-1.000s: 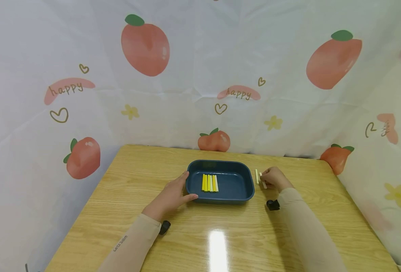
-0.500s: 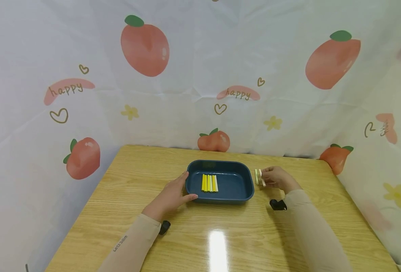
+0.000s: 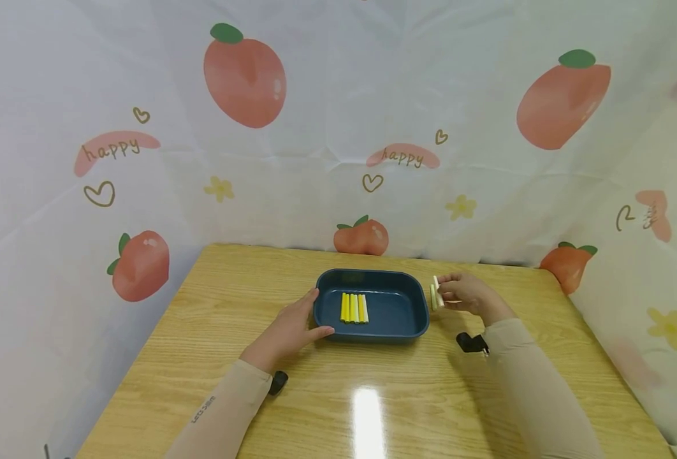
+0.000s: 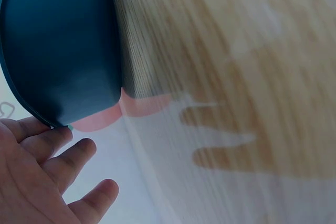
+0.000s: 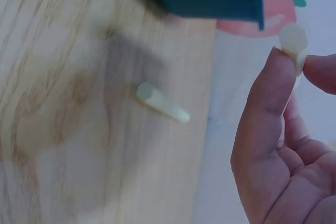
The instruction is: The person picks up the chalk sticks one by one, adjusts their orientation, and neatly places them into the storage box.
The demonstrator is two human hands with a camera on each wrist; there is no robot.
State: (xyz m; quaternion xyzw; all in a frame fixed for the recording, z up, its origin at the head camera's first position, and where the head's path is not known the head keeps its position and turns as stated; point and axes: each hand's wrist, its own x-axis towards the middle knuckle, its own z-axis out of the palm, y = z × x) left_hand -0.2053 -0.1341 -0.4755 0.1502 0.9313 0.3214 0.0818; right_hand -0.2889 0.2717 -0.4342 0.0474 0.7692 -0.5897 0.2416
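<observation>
A dark blue rectangular tray (image 3: 396,313) stands on the table. Several yellow and white chalk sticks (image 3: 354,308) lie side by side in its left half. My left hand (image 3: 287,331) touches the tray's left end, thumb at the near side; in the left wrist view its fingers (image 4: 68,163) are spread and fairly straight against the rim. To the right of the tray, my right hand (image 3: 472,298) pinches a white chalk stick (image 5: 294,43) between thumb and finger, raised off the table. Below it a pale chalk stick (image 5: 163,103) lies on the wood, close to the tray's right wall.
The wooden table (image 3: 310,408) ends at a white cloth (image 3: 292,191) printed with peaches, which hangs behind and at both sides. A glare patch (image 3: 368,421) shines at the front. Black wrist-camera pieces (image 3: 472,343) stick out below each wrist.
My right hand has raised the white chalk stick from the table and tilted it more upright, moving slightly right. The left hand and the tray have stayed in place.
</observation>
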